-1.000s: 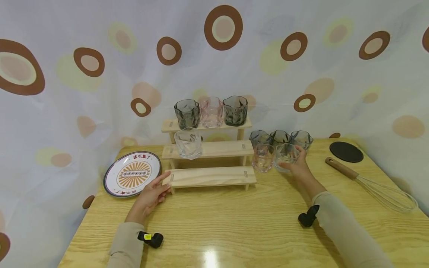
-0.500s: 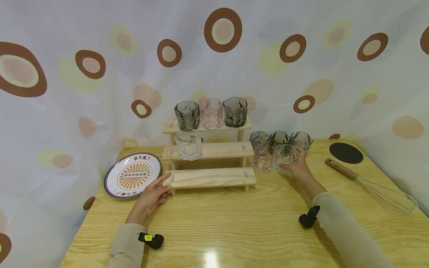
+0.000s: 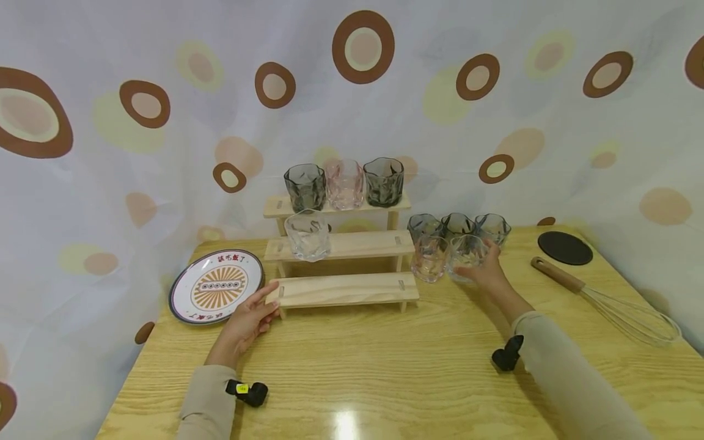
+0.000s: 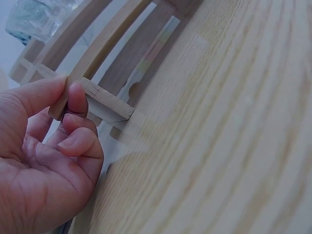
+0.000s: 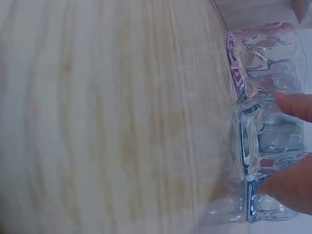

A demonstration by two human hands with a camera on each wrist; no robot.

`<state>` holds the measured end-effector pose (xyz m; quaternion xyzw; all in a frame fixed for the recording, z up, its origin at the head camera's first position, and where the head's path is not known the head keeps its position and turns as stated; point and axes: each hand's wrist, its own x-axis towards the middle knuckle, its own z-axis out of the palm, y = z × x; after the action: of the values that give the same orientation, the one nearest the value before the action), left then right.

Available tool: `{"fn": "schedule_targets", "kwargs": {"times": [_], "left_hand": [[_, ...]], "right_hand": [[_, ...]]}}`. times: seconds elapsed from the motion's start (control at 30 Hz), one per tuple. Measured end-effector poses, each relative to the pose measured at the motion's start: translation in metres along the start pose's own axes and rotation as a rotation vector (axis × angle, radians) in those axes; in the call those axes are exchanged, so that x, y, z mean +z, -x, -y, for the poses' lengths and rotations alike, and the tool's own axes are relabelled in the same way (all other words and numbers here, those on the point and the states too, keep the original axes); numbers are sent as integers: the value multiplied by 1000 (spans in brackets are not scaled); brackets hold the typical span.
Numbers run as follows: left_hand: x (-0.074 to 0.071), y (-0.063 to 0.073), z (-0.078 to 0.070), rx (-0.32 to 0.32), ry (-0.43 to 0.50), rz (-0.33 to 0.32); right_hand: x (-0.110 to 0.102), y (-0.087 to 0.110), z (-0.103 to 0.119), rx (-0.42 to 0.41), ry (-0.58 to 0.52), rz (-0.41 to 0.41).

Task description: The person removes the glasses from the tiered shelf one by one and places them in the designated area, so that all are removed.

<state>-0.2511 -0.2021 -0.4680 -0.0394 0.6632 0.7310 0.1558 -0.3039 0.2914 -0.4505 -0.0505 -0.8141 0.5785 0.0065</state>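
Note:
My left hand (image 3: pixel 250 324) pinches the left end of the lowest board of a three-step wooden rack (image 3: pixel 343 292); in the left wrist view, thumb and forefinger meet around the board's end (image 4: pixel 61 105). At the right, my right hand (image 3: pixel 486 269) holds a clear wavy glass (image 3: pixel 464 260) between thumb and fingers. That glass (image 5: pixel 273 136) stands upright on the table beside a pink glass (image 3: pixel 430 260). Another clear glass (image 3: pixel 308 235) sits on the left of the middle step. Two grey glasses (image 3: pixel 384 183) flank a pink one (image 3: pixel 344 185) on the top step.
Behind the held glass stand three dark and bluish glasses (image 3: pixel 458 227) in a row. A patterned plate (image 3: pixel 217 287) lies left of the rack. On the right are a whisk (image 3: pixel 599 299) and a black round mat (image 3: pixel 565 247). A patterned cloth (image 3: pixel 418 73) hangs behind the table.
The view shifts slightly. Both hands stay where they were, the left on the rack's lowest board and the right on the clear glass.

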Motion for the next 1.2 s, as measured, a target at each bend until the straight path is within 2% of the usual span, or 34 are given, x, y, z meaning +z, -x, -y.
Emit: {"fn": "schedule_targets", "kwargs": {"times": [0.13,0.37,0.57,0.73,0.9,1.03,1.2], "left_hand": [[0,-1,1,5,0,-7],[-2,-1,2,9,-10,-16],[-1,-1,2,11,-10,-10],[-1,-1,2,13,-6,-1],[-1,-1,3,15,7,2],[-1,-1,3,18,9,3],[0,-1,2,21,10,10]], "right_hand": [[-1,3,-1,-9,34,-1],[-7,10,-1,29,59,13],[-17,19,4,8,73,-39],[-25,27,11,-63,74,-124],[-23,33,21,-188,51,-195],[-17,37,31,-274,26,-196],[-7,40,39,-320,10,-177]]}}
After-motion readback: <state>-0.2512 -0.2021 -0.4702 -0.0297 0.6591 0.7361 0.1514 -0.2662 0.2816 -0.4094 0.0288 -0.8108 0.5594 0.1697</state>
